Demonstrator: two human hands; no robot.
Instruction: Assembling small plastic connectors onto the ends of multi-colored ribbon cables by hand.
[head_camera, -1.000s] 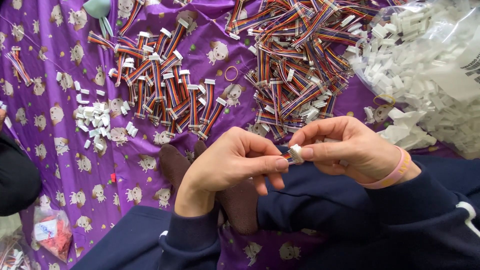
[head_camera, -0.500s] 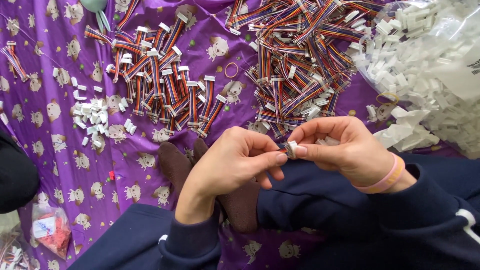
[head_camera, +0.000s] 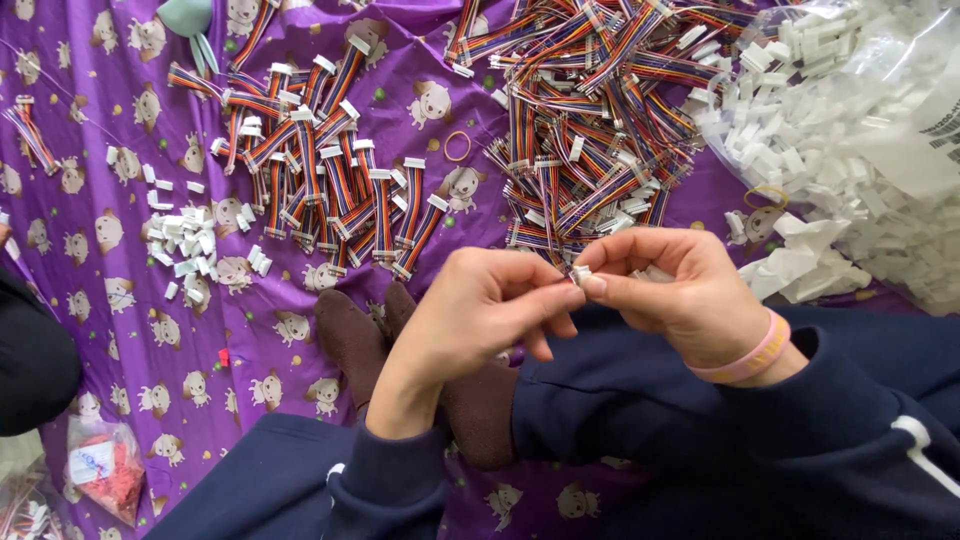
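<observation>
over purple cloth (head_camera: 300, 350), both hands (head_camera: 500, 305) pinch white connector (head_camera: 579, 273).

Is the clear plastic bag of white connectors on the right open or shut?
Cannot tell. The clear bag lies slumped with white connector housings loose beside it, but its mouth is not visible in the head view.

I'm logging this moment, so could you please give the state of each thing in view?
Left hand: pinching the connector.
Right hand: pinching the connector.
Connector: white, held between both hands.
Cable pile: loose, tangled.
Cable row: laid side by side.
Bag: open, full of white housings.
</observation>
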